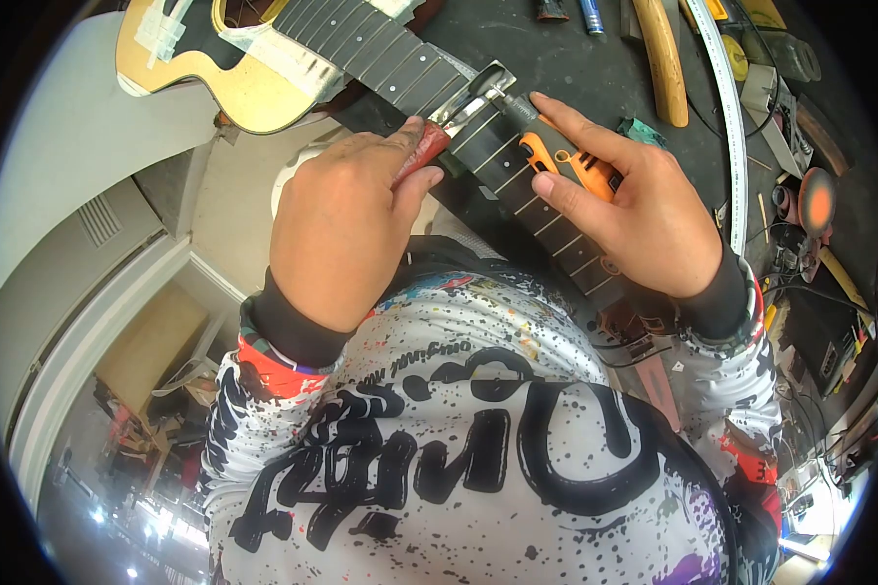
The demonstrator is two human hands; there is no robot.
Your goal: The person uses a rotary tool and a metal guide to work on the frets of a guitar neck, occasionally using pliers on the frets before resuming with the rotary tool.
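A guitar lies across the workbench, its yellow body [254, 93] at the upper left and its dark fretted neck [517, 175] running down to the right. My left hand [346, 219] is closed around the red handles of pliers [427, 146], whose metal jaws [478, 93] sit at a fret on the neck. My right hand [644, 210] grips an orange and grey tool [566, 156]; its metal tip touches the neck next to the plier jaws. White tape covers parts of the guitar body.
A long white ruler [734, 127] runs down the dark bench on the right. A wooden handle [663, 58], small tools and cables lie along the top and right edge. My white spattered sleeves and shirt [458, 429] fill the lower middle.
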